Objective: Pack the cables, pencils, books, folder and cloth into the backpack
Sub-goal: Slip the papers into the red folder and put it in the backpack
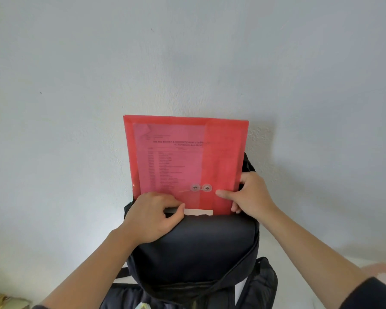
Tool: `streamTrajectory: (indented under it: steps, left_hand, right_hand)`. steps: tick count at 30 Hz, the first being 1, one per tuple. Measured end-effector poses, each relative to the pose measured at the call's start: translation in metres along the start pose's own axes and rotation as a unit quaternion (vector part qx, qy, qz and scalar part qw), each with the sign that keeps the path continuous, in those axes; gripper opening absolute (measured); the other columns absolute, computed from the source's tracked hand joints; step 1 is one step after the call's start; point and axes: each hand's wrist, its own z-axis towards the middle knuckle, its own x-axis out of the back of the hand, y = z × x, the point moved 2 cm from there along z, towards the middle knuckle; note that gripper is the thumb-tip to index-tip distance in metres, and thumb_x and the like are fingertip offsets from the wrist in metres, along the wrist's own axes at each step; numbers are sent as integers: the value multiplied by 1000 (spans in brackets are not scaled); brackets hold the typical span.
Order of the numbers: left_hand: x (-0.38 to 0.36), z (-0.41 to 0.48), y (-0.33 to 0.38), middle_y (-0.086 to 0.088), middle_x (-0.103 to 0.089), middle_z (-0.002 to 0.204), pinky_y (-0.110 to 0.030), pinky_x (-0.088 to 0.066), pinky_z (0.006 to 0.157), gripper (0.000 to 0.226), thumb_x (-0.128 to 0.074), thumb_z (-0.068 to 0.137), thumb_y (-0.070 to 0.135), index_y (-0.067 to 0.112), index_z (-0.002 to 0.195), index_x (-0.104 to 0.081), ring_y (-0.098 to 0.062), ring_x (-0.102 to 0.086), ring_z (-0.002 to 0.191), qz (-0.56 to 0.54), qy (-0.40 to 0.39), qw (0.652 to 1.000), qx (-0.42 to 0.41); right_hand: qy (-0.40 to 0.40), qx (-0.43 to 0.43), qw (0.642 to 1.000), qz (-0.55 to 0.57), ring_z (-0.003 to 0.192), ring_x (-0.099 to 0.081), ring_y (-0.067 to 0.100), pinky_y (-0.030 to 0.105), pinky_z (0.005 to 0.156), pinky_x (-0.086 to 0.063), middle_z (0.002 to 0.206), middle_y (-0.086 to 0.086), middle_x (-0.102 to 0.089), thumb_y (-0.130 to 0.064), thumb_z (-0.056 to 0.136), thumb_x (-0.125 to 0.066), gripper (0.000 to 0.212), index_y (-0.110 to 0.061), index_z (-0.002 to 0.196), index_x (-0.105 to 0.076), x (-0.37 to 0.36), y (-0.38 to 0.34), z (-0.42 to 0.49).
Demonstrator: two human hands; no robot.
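A red see-through folder [183,157] with a printed sheet inside stands upright, its lower end down in the open top of a black backpack [194,246]. My right hand [247,195] grips the folder's lower right edge, thumb on its front. My left hand [154,215] holds the near rim of the backpack's opening, pulling it toward me. A white edge of something [198,212] shows inside the opening, in front of the folder. The folder's bottom part is hidden in the bag.
A plain white wall [76,108] fills the view behind the backpack. Black straps [261,284] hang at the bag's lower right. A blurred pale pink thing [383,270] lies at the far right, and a blurred greenish object [0,302] at the bottom left corner.
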Motion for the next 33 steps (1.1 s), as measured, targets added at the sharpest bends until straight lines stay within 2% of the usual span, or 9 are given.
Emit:
streamTrajectory:
  steps: [5, 10, 14, 16, 21, 23, 27, 31, 33]
  left_hand:
    - [-3, -2, 1, 18, -69, 72, -28, -49, 62, 41, -44, 96, 50, 30, 79, -76, -7, -63, 68, 11, 24, 1000, -9]
    - [1, -2, 2, 20, -69, 75, -26, -50, 65, 42, -42, 96, 53, 33, 84, -77, -5, -63, 72, 5, 3, 1000, 1]
    - [0, -3, 4, 20, -68, 75, -24, -48, 61, 39, -43, 96, 50, 33, 84, -77, -5, -62, 71, 19, 13, 1000, -8]
    - [0, -2, 4, 22, -69, 77, -22, -48, 62, 39, -43, 95, 50, 34, 85, -77, -3, -62, 72, 19, 16, 1000, -10]
    - [-1, -1, 3, 20, -70, 75, -25, -49, 62, 39, -44, 96, 48, 33, 83, -77, -5, -62, 70, 16, 7, 1000, -15]
    - [-1, -1, 1, 21, -68, 74, -25, -49, 61, 38, -45, 96, 47, 32, 82, -77, -4, -62, 70, 16, 14, 1000, -14]
    - [-3, 0, 1, 26, -65, 72, -24, -48, 60, 36, -46, 95, 49, 34, 83, -77, 1, -59, 68, 15, 29, 999, -7]
    - [-1, 2, 0, 24, -68, 78, -28, -50, 63, 41, -42, 95, 53, 34, 87, -77, 0, -61, 72, 11, 12, 1000, 7]
    - [1, 2, 1, 23, -70, 82, -28, -51, 66, 42, -40, 96, 54, 34, 91, -78, -1, -62, 76, 6, 1, 1000, 7]
  right_hand:
    - [-36, -4, 991, -129, 42, -62, 5, 18, 51, -51, 75, 0, -73, -23, 78, -89, 35, -13, 105, -68, -4, 3, 4]
    - [-5, 44, 998, -32, 47, -60, -4, 15, 46, -47, 95, -6, -75, -15, 84, -84, 22, -19, 104, -75, 9, -3, 6]
    - [-70, 24, 969, -235, 96, -67, 16, 35, 86, -57, 105, 0, -68, -38, 77, -87, 51, -14, 117, -66, -6, 11, 4]
    - [-82, 2, 957, -278, 102, -62, 23, 39, 91, -54, 111, 3, -64, -43, 72, -90, 62, -14, 119, -61, -9, 13, 2]
    - [-41, 38, 998, -24, 60, -67, -4, 12, 54, -49, 95, -2, -79, -17, 78, -89, 25, -16, 99, -78, 6, 3, 3]
    - [-21, 61, 997, -35, 69, -69, -6, 13, 62, -52, 95, -5, -78, -18, 78, -89, 22, -17, 98, -79, 4, 7, 5]
    - [-45, 42, 987, -148, 95, -69, 16, 37, 85, -58, 105, -1, -72, -37, 74, -91, 50, -14, 113, -69, -6, 19, 10]
    - [-50, 39, 991, -118, 51, -60, 1, 16, 53, -46, 67, -11, -68, -25, 76, -90, 30, -15, 97, -70, 2, 13, 11]
    - [-15, 49, 996, -68, 41, -56, 3, 17, 49, -45, 57, -13, -66, -19, 78, -89, 19, -13, 89, -75, 2, 14, 4]
